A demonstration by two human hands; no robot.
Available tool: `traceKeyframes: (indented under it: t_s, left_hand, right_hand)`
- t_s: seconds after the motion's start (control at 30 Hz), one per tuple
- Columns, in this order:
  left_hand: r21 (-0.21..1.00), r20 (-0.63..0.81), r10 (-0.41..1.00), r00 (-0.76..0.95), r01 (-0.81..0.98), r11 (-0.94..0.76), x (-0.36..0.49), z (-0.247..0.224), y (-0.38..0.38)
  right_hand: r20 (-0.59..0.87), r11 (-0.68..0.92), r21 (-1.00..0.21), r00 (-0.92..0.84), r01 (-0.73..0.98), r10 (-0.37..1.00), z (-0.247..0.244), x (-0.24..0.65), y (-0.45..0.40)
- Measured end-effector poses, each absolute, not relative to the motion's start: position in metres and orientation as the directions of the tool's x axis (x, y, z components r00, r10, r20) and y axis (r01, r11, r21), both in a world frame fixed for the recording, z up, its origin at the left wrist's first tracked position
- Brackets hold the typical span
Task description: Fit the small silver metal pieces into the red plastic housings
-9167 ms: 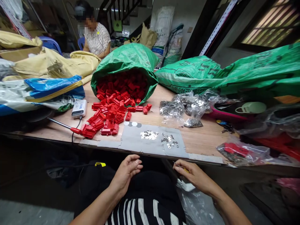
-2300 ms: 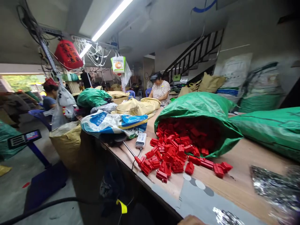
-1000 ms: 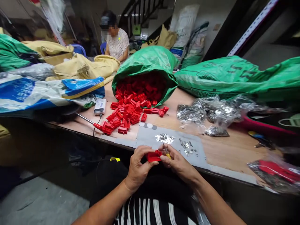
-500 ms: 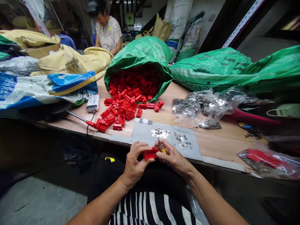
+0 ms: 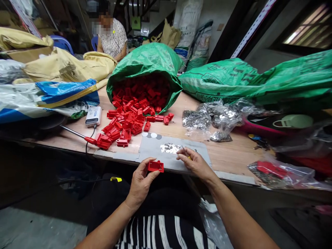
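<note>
Between the thumb and fingers of my left hand (image 5: 141, 181) is a red plastic housing (image 5: 156, 166), an open box shape with small metal bits at its inner ends. My right hand (image 5: 195, 164) is closed around a small yellow-handled screwdriver (image 5: 190, 158), its thin metal tip pointing up and left; much of it is hidden by the fingers. This hand hovers over the grey mat (image 5: 150, 148), right of a heap of small silver metal plates (image 5: 169, 148), and covers most of a second group of metal parts.
A green sack (image 5: 145, 58) spills a pile of red housings (image 5: 129, 121) onto the table. Clear bags of metal parts (image 5: 197, 121) lie to the right. A white power bank (image 5: 93, 116) with a cable and a metal rod (image 5: 74, 132) are at left. Another person (image 5: 112, 39) sits beyond.
My right hand has moved away from the red housing, rightward over the mat, with the screwdriver still in it. My left hand keeps the housing, now more fully visible. The view has shifted slightly.
</note>
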State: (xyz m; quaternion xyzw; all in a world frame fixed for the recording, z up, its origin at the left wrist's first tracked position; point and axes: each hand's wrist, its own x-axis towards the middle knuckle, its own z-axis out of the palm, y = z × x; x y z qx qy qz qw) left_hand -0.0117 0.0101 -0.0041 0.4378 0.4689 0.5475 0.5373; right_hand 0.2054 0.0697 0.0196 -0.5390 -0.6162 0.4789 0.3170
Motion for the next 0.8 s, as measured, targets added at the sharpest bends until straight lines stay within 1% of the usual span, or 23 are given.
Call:
traceKeyframes:
  t_s: [0.07,0.13,0.2,0.3,0.43,0.6,0.7,0.8]
  left_hand:
    - [0.983,-0.046,0.998,-0.036,-0.18,0.038,-0.012,-0.004,0.011]
    - [0.988,-0.038,0.999,-0.032,-0.153,0.033,-0.013,-0.006,0.012]
    - [0.993,-0.021,0.999,-0.03,-0.116,0.017,-0.013,-0.008,0.013]
    - [0.994,-0.03,0.999,-0.019,-0.102,0.027,-0.014,-0.011,0.013]
    - [0.986,-0.065,0.998,-0.004,-0.154,0.064,-0.015,-0.013,0.013]
    - [0.974,-0.085,0.996,-0.009,-0.211,0.081,-0.013,-0.01,0.015]
    - [0.972,-0.075,0.997,-0.018,-0.225,0.069,-0.011,-0.009,0.016]
    - [0.972,-0.065,0.998,-0.023,-0.228,0.058,-0.011,-0.01,0.017]
  right_hand:
    - [-0.013,0.084,-0.81,-0.161,0.58,0.987,0.02,0.218,0.08]
    - [0.057,0.17,-0.641,-0.174,0.749,0.983,0.019,0.223,0.086]
    - [0.072,0.221,-0.512,-0.215,0.83,0.974,0.019,0.22,0.089]
    - [0.056,0.261,-0.423,-0.263,0.867,0.963,0.017,0.211,0.092]
    - [0.013,0.271,-0.352,-0.284,0.896,0.959,0.016,0.204,0.097]
    - [-0.02,0.256,-0.319,-0.277,0.912,0.961,0.019,0.202,0.1]
    - [0.003,0.264,-0.336,-0.279,0.904,0.96,0.019,0.203,0.098]
    - [0.017,0.233,-0.413,-0.249,0.88,0.968,0.019,0.206,0.097]
